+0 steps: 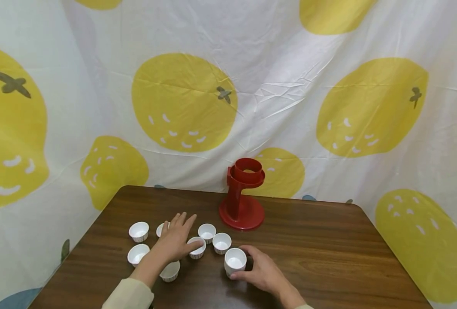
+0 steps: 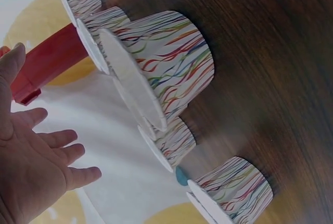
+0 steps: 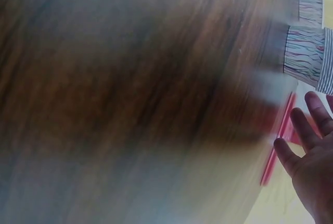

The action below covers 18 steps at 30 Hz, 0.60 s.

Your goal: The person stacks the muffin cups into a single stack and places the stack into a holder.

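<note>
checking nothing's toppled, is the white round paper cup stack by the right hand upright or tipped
Upright: the head view shows the paper cup stack opening upward.

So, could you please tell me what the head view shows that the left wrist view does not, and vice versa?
Only the head view shows the right hand, which holds a cup stack, and the pale left sleeve. Only the left wrist view shows the palm of the left hand and, clearly, the coloured wavy lines on the white cups. Both share the left hand's spread fingers, the cups, the red stand, the wooden table and the lemon-print cloth.
</note>
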Each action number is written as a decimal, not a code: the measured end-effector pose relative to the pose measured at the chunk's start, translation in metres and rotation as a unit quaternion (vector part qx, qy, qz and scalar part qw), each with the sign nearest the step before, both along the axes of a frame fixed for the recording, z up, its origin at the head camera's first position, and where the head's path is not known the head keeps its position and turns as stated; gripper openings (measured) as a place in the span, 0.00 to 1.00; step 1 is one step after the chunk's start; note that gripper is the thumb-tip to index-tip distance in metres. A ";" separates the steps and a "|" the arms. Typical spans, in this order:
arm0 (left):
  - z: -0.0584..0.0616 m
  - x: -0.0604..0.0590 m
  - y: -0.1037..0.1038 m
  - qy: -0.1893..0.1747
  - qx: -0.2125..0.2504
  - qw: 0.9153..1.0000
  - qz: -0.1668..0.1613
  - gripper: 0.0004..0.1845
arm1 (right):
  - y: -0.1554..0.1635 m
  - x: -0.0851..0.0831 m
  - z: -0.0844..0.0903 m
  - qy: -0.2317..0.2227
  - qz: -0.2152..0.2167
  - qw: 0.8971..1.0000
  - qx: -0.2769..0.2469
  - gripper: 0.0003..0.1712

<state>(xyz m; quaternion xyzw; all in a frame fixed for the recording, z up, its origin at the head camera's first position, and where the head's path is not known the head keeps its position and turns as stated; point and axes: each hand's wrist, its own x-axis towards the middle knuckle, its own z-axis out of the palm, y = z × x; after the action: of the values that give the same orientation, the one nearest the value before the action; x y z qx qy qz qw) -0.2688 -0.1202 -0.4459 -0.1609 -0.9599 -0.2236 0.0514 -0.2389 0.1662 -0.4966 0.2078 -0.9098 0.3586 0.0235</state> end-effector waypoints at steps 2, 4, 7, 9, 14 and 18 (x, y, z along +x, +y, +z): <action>0.002 0.001 0.001 0.003 0.006 1.000 -0.003 0.42 | -0.001 0.000 0.000 0.000 0.002 1.000 -0.005 0.43; 0.002 0.003 0.001 0.003 0.014 1.000 -0.006 0.42 | -0.001 0.000 -0.001 -0.004 0.001 1.000 -0.008 0.43; 0.004 0.004 0.000 0.006 0.031 0.999 -0.011 0.42 | -0.001 -0.001 -0.001 -0.016 -0.004 1.000 -0.019 0.44; 0.006 0.004 0.000 0.010 0.047 0.999 -0.013 0.41 | -0.002 -0.001 -0.001 -0.023 -0.006 0.999 -0.026 0.44; 0.009 0.003 -0.004 0.018 0.071 0.997 -0.015 0.40 | -0.002 -0.001 -0.001 -0.023 -0.001 0.999 -0.033 0.43; 0.009 0.001 -0.008 0.022 0.076 0.997 -0.012 0.40 | -0.002 -0.001 -0.001 -0.019 0.001 0.999 -0.035 0.41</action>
<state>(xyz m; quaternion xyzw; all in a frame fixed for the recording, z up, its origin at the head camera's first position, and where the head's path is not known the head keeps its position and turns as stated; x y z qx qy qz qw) -0.2675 -0.1278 -0.4365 -0.1730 -0.9369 -0.2925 0.0820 -0.2398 0.1640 -0.4976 0.2010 -0.8968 0.3940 0.0130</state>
